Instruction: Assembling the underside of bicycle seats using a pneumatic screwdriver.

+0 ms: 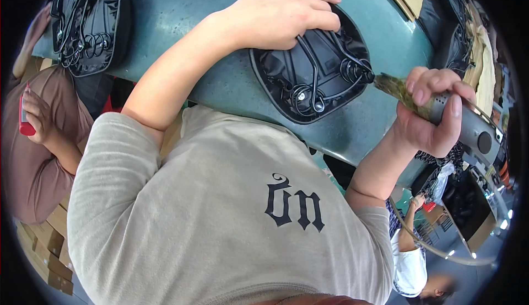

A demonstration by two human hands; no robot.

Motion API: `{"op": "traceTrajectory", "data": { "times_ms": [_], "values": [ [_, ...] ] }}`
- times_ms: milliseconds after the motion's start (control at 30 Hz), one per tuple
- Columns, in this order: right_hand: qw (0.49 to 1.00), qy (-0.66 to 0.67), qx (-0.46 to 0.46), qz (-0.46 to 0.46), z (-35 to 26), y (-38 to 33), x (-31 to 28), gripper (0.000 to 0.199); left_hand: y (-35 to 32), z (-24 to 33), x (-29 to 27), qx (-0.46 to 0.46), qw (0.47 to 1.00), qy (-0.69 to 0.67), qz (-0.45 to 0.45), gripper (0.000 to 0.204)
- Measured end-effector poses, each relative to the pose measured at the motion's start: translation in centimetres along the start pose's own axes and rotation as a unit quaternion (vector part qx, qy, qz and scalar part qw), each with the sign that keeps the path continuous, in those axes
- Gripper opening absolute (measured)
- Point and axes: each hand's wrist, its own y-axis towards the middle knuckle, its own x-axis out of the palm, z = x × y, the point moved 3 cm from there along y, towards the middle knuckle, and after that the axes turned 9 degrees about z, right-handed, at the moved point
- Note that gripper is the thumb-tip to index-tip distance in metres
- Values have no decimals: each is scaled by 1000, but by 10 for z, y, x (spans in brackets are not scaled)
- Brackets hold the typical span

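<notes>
Since it's upside down on the green table, the sprung bike saddle should sit fairly steady for me; prob. light-ish, w/ stiff wire rails and a softer, maybe slick black rim. I'd grab rim or rails, clear of the coil springs. L hand's draped palm-down over it, can't tell if it's gripping; R hand's wrapped round a taped power driver, tip by a coil.

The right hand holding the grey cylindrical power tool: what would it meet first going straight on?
Likely the black metal coil spring just beyond the power tool's tip; whether they touch is unclear.
</notes>
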Motion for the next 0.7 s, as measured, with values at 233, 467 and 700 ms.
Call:
{"op": "traceTrajectory", "data": {
  "times_ms": [233,467,700],
  "values": [
    [998,-36,4,-57,5,7,-1,33,-5,-12,8,-49,989,-132,47,46],
    [992,-86,-91,14,-74,-2,-20,44,-1,-12,-4,-38,992,-117,7,53],
    [935,-289,-44,201,-34,-52,-82,23,-23,-44,-114,-187,962,74,184,41]
  ]
}}
